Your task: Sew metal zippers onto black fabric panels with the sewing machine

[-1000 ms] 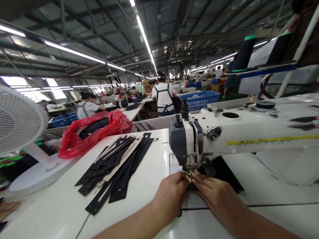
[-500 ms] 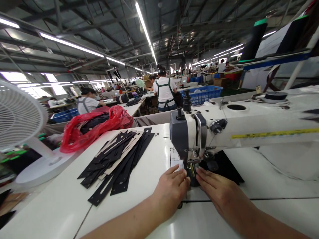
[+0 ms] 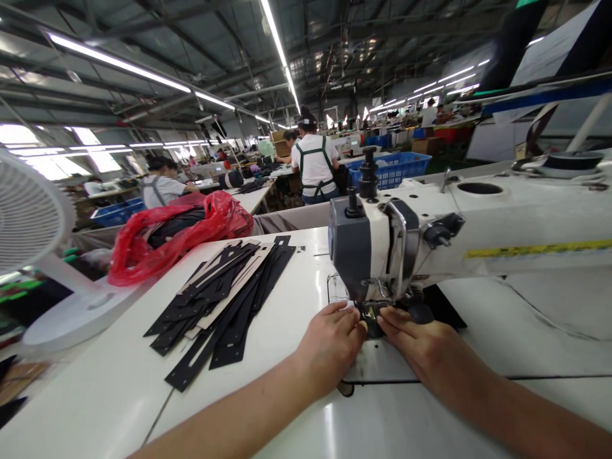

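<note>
A white and grey sewing machine (image 3: 356,245) stands in front of me. Under its presser foot lies a small black piece of material (image 3: 373,327), with a zipper-like strip showing near the needle. The fingers of my left hand (image 3: 333,344) are curled and closed at the piece's left edge. My right hand (image 3: 428,347) has its fingers held together, pressing the piece's right edge. Both hands hide much of it. Behind the right hand, a flat black panel (image 3: 444,306) rests on the machine bed; I cannot tell whether it joins the small piece.
Several black and beige slotted strips (image 3: 224,299) are heaped on the white table (image 3: 109,389) to the left. Past them sit a red plastic bag (image 3: 224,220) with dark contents and a white fan (image 3: 29,217). A blue crate (image 3: 394,169) and co-workers (image 3: 315,159) are beyond the machine.
The view has shifted a little, so the machine looks nearer. Both hands have moved slightly forward with the black piece, and less of it shows before the needle.
</note>
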`<state>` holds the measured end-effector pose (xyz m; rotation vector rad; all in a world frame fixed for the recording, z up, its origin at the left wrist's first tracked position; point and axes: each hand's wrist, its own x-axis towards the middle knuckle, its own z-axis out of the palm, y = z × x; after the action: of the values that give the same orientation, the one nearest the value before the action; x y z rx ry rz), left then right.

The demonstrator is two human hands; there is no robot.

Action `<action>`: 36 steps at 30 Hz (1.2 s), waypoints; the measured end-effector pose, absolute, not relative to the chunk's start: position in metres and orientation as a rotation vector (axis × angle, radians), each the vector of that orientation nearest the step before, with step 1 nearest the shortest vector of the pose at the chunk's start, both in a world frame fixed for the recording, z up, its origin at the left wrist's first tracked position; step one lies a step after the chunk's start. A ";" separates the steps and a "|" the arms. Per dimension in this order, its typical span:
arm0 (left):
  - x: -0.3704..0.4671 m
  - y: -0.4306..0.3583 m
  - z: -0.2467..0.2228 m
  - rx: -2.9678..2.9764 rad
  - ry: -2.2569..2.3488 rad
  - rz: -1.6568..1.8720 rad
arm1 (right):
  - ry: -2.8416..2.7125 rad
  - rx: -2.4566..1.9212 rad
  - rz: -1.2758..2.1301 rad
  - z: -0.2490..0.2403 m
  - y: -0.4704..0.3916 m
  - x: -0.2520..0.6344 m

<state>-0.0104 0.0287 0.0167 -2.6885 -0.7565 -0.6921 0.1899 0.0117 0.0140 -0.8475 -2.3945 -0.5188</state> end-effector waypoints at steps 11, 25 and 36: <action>-0.012 0.032 0.016 -2.769 -0.865 -0.630 | -2.423 -0.866 -0.509 0.017 0.017 0.192; -0.013 0.033 0.009 -2.767 -0.931 -0.723 | -2.376 -0.886 -0.459 0.014 0.021 0.191; -0.007 0.037 0.003 -2.729 -0.968 -0.798 | -2.413 -0.882 -0.433 0.008 0.025 0.192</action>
<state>-0.0072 0.0368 0.0032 -2.7292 -0.9679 -0.7980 0.1922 0.0253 0.0082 -0.8818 -2.4126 -0.4326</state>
